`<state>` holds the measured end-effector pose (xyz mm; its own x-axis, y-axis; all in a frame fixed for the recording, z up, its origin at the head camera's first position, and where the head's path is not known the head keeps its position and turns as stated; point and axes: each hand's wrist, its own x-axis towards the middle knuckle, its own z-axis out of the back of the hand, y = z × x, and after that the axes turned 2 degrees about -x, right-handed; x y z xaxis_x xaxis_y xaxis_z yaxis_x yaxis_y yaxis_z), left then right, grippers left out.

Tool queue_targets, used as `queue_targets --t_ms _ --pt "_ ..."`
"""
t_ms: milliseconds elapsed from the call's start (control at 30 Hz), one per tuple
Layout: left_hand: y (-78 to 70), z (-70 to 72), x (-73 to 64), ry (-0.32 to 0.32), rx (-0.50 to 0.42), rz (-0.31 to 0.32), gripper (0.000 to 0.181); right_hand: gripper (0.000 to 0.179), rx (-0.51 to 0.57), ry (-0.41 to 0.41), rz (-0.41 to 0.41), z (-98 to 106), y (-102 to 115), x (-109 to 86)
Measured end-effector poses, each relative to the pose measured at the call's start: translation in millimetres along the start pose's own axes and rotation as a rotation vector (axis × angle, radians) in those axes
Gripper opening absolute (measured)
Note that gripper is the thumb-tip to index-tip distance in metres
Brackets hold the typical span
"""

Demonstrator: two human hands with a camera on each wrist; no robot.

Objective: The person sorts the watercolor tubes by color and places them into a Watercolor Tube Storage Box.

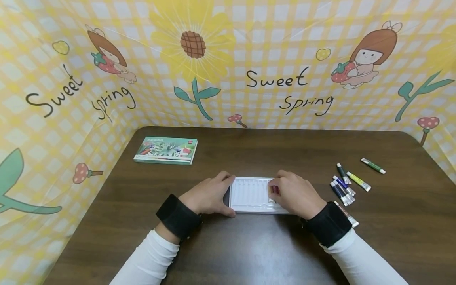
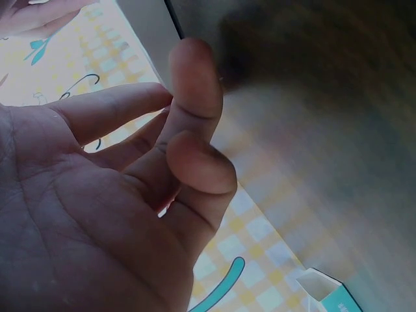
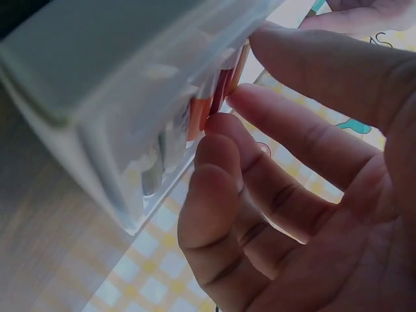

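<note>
A white plastic tray [image 1: 249,194] with long slots lies in the middle of the table. My left hand [image 1: 211,194] holds its left end, thumb at the near corner and fingers at the far one. At the right end, my right hand [image 1: 299,195] pinches a dark red paint tube [image 1: 275,189], partly hidden by the fingers. The right wrist view shows an orange tube [image 3: 198,117] and pale tubes [image 3: 153,172] lying in the tray beside those fingertips. In the left wrist view the left hand's fingers [image 2: 195,78] are bent; the tray is not clearly visible there.
Several loose paint tubes [image 1: 343,192] lie right of the tray, with a green tube [image 1: 373,166] farther back. A brownish-red tube [image 1: 350,217] is partly behind the right wristband. A teal box [image 1: 166,150] sits at the back left of the brown table [image 1: 228,245].
</note>
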<state>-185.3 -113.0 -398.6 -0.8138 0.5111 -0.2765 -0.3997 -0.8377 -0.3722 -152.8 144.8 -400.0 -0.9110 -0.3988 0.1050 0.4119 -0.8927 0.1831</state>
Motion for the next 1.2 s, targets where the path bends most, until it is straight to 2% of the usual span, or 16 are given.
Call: queue_targets --t_ms 500,667,767,967,1200 --pt "2.8 -4.5 -1.5 0.002 -0.020 -0.007 0.106 0.005 0.047 -0.020 -0.013 -5.3 -1.1 -2.9" --pt "2.3 -3.5 -2.1 -0.003 -0.021 0.001 0.106 0.022 0.070 0.009 -0.039 2.9 -6.0 -3.0" --pt "1.7 -2.3 -2.4 -0.004 -0.017 0.002 0.106 0.031 0.092 0.017 -0.057 13.2 -13.8 -5.0" --pt "1.3 -0.1 -1.5 0.000 -0.017 -0.003 0.107 0.025 0.125 0.001 -0.101 32.5 -39.3 -16.6" --pt "1.2 -0.2 -0.5 0.004 -0.028 0.000 0.107 0.025 0.085 0.029 -0.153 37.4 -74.2 -41.5"
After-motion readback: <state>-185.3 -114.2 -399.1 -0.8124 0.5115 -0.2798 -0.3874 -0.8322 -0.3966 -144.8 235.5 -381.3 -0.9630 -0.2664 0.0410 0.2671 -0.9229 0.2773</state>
